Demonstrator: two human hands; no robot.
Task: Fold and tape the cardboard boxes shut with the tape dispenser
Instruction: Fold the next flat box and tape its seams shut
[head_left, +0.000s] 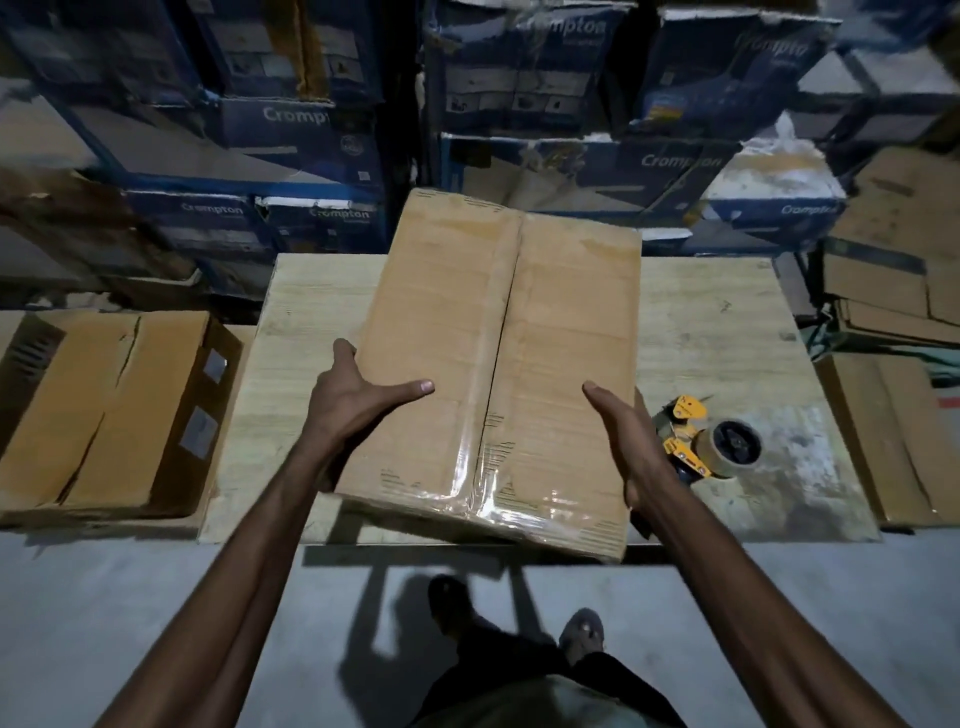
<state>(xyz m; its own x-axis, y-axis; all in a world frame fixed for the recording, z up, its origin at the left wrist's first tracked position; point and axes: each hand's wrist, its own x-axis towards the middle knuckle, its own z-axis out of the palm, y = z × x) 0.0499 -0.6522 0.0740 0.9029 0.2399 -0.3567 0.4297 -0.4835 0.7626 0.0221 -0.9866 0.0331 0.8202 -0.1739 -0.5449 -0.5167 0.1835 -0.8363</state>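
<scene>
Gripping opposite edges, left hand (358, 402) and right hand (631, 447) hold the flat cardboard box (441, 322), glossy tape (491, 395) sealing its seam.

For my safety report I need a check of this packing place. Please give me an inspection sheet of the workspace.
Surface: wood-grain table, worn pale patch at right.
Job's things: taped box, seam sealed; tape dispenser on table.
Clutter: box with open seam at left; flat cardboard at right.
Hands: left hand and right hand hold the taped box by its sides.
Cables: cord-like strip right of table, kind unclear.
Surroundings: stacked blue cartons behind; concrete floor.
</scene>
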